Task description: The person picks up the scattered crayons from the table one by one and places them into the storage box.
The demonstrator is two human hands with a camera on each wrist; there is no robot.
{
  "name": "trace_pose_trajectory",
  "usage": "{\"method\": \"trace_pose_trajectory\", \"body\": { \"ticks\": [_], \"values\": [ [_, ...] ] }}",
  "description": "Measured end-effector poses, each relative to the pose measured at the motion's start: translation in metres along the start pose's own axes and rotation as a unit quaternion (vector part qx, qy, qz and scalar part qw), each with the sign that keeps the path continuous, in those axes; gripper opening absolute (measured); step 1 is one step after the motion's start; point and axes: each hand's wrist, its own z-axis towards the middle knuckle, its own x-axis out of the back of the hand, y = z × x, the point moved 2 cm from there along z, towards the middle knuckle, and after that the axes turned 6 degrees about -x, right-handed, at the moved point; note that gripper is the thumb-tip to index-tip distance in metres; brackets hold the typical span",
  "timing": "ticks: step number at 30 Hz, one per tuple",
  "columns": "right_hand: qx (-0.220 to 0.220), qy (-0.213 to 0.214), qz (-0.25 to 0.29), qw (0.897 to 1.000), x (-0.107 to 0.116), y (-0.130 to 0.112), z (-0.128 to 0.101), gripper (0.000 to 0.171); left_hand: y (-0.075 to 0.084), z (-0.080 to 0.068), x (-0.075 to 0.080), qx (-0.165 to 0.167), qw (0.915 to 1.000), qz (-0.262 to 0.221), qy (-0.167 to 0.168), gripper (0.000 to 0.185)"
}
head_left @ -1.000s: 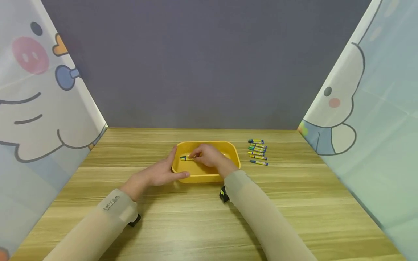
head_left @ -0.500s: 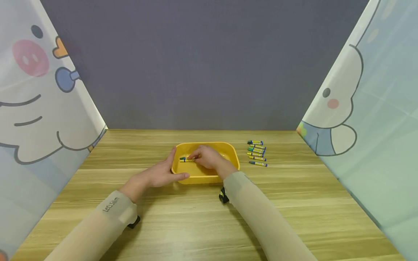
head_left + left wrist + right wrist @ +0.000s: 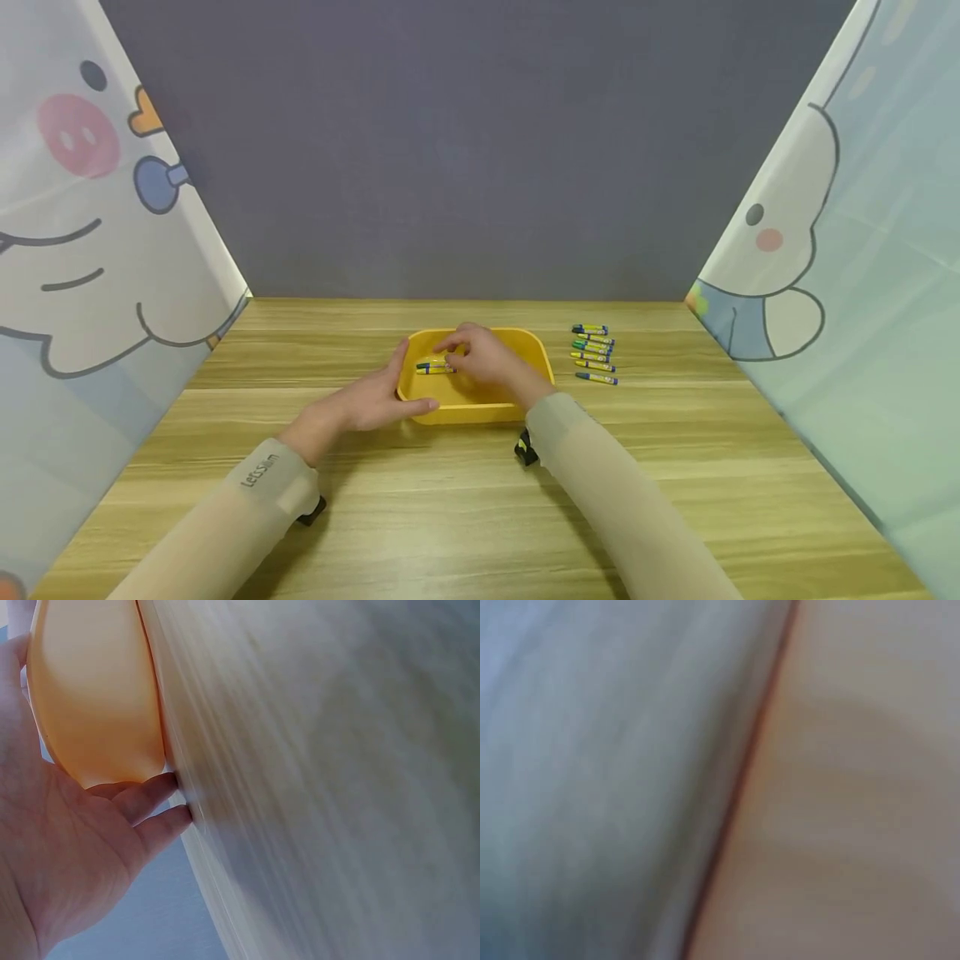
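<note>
The right hand [image 3: 486,357] has just parted its thumb and forefinger above the pair of crayons [image 3: 441,371], which lie side by side in the left part of the yellow tray [image 3: 474,412]; they seem set down, though whether the thumb still touches them is hard to tell. The left hand [image 3: 371,400] clasps the tray's left end, thumb along the near rim.

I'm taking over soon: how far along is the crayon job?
Done: at least two crayons lie in the yellow tray.
In hand: the left hand rests on the tray's left end while the right hand is inside beside those crayons, pinching none that shows.
Remaining, if every crayon belongs in the tray: the crayon row on the table, off to the right.
</note>
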Motion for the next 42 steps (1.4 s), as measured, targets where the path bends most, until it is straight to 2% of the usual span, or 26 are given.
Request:
{"method": "trace_pose_trajectory", "body": {
  "ticks": [5,9,16,19,24,30,35,42],
  "values": [
    [0.015,0.021,0.009,1.0,0.026,0.004,-0.017,0.026,0.002,0.002,-0.001,-0.001,1.0,-0.003,0.002,0.134],
    [0.012,0.042,0.016,0.999,0.055,0.018,-0.037,0.025,0.003,0.002,0.0,0.001,1.0,-0.005,0.003,0.136],
    [-0.022,0.09,0.01,0.996,0.101,0.064,-0.084,0.024,0.002,0.003,0.0,-0.001,1.0,-0.009,0.003,0.136],
    [-0.033,0.091,0.001,0.995,0.113,0.091,-0.102,0.024,0.002,0.002,0.0,0.002,1.0,-0.006,0.003,0.136],
    [-0.048,0.05,-0.034,0.997,0.124,0.13,-0.128,0.025,0.0,0.0,0.0,0.009,0.9999,-0.006,-0.001,0.136],
    [-0.067,0.019,-0.077,0.995,0.131,0.16,-0.149,0.028,-0.001,0.0,-0.001,0.015,0.9998,-0.008,-0.005,0.136],
    [-0.08,0.01,-0.077,0.994,0.133,0.172,-0.153,0.029,-0.001,0.0,-0.002,0.011,0.9998,-0.014,-0.006,0.136],
    [-0.074,0.019,-0.11,0.991,0.132,0.171,-0.15,0.024,-0.001,-0.001,-0.002,0.014,0.9998,-0.015,-0.007,0.136]
  ]
}}
